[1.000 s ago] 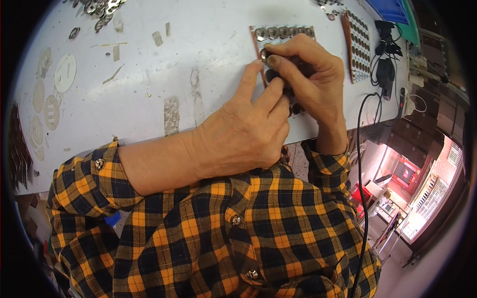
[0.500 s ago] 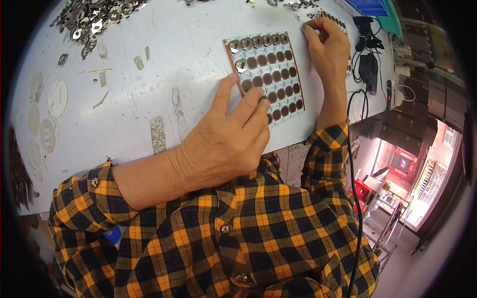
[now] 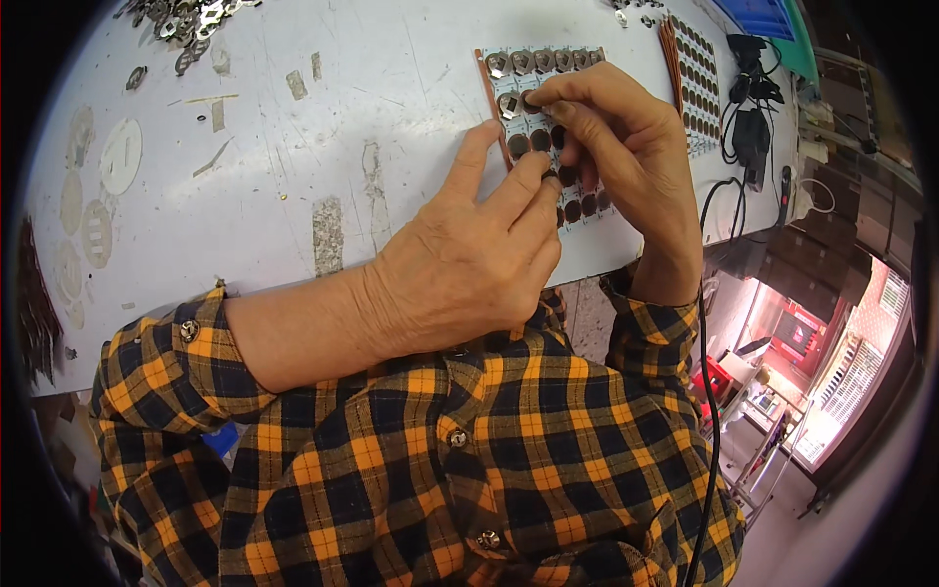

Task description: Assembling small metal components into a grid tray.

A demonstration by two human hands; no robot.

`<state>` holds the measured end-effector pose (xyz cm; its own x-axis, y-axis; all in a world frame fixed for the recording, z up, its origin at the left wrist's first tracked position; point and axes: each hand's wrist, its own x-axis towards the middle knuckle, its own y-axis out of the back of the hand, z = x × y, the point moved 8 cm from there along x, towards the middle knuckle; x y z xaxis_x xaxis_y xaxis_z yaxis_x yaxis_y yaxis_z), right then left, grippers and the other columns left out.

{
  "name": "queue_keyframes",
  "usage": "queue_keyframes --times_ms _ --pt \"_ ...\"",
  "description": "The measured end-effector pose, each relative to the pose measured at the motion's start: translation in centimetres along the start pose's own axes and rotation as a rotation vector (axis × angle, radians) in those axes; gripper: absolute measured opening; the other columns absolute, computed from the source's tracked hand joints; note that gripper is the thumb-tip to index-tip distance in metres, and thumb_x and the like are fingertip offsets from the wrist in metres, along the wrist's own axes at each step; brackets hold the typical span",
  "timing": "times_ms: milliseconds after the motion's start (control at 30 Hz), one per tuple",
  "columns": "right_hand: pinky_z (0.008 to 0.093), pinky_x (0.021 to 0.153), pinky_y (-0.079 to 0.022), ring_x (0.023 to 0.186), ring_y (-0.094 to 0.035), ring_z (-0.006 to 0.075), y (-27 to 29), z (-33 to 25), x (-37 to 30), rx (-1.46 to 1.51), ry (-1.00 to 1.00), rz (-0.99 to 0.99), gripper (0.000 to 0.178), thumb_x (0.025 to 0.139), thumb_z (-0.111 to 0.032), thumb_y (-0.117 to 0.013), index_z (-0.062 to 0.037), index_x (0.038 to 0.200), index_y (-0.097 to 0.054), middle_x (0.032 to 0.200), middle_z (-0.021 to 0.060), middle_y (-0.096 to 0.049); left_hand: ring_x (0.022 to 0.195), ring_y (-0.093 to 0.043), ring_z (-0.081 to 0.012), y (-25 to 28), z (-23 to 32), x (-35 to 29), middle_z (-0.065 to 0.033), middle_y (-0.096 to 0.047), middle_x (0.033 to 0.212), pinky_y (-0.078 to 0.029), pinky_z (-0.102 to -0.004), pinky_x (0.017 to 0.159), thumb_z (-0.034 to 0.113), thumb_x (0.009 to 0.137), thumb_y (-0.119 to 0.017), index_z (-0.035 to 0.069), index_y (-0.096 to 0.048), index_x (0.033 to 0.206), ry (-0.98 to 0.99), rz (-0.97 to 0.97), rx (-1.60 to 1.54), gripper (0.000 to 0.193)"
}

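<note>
Pale-blue board lies against spread left hand; right grip narrow, contents unclear.

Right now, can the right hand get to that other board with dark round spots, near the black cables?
Probably yes: the other board lies just to the right of the right hand, and the black adapter sits beyond it, not in between.

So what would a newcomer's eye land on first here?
Probably the yellow-and-black plaid shirt, filling the lower middle. Just above, the person's bare hands, left hand and right hand, are at a pale blue rectangular panel with dark round spots. Shiny silver metal pieces lie heaped at the upper left.
</note>
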<state>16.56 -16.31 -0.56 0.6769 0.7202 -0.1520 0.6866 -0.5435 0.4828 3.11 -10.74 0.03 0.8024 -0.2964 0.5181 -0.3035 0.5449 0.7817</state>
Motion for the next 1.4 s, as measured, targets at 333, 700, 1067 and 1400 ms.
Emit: queue_keyframes --times_ms 333,700,1067,1400 --pt "0.0198 0.058 -0.046 0.066 -0.054 0.0043 -0.4 -1.8 0.9 -0.292 0.139 -0.058 0.012 0.1 0.004 -0.059 -0.0009 0.11 -0.063 0.088 -0.0006 -0.066 0.12 -0.063 -0.0337 0.2 0.0 0.0 -0.0189 -0.071 0.113 -0.045 -0.0647 0.107 0.01 0.085 -0.069 -0.005 -0.073 0.095 0.002 0.002 -0.012 0.019" --pt "0.022 0.066 -0.049 0.072 -0.057 0.006 -1.0 -2.5 0.8 -0.36 0.369 -0.024 0.018 0.094 0.009 -0.065 -0.0006 0.108 -0.065 0.088 0.0007 -0.065 0.12 -0.063 -0.034 0.2 0.1 0.0 -0.0186 -0.071 0.112 -0.044 -0.0659 0.108 0.011 0.084 -0.069 -0.004 -0.073 0.095 -0.001 -0.01 -0.029 0.019" --pt "0.0184 0.065 -0.052 0.077 -0.067 0.0055 0.1 0.5 -0.4 -0.176 -0.023 0.242 0.019 0.091 0.001 -0.076 0.0042 0.11 -0.071 0.089 0.0036 -0.074 0.12 -0.063 -0.0341 0.1 0.0 -0.1 -0.0186 -0.071 0.109 -0.044 -0.0657 0.108 0.01 0.082 -0.07 -0.004 -0.073 0.094 0.009 -0.025 -0.031 0.019" --pt "0.0193 0.072 -0.054 0.082 -0.068 0.0065 -0.1 0.9 -0.3 -0.027 0.113 0.181 0.015 0.092 0.004 -0.074 0.003 0.107 -0.075 0.092 0.0033 -0.074 0.111 -0.064 -0.0367 -0.3 0.0 -0.3 -0.0191 -0.069 0.094 -0.044 -0.0678 0.102 0.017 0.079 -0.067 -0.002 -0.071 0.078 -0.026 0.109 -0.026 0.019"
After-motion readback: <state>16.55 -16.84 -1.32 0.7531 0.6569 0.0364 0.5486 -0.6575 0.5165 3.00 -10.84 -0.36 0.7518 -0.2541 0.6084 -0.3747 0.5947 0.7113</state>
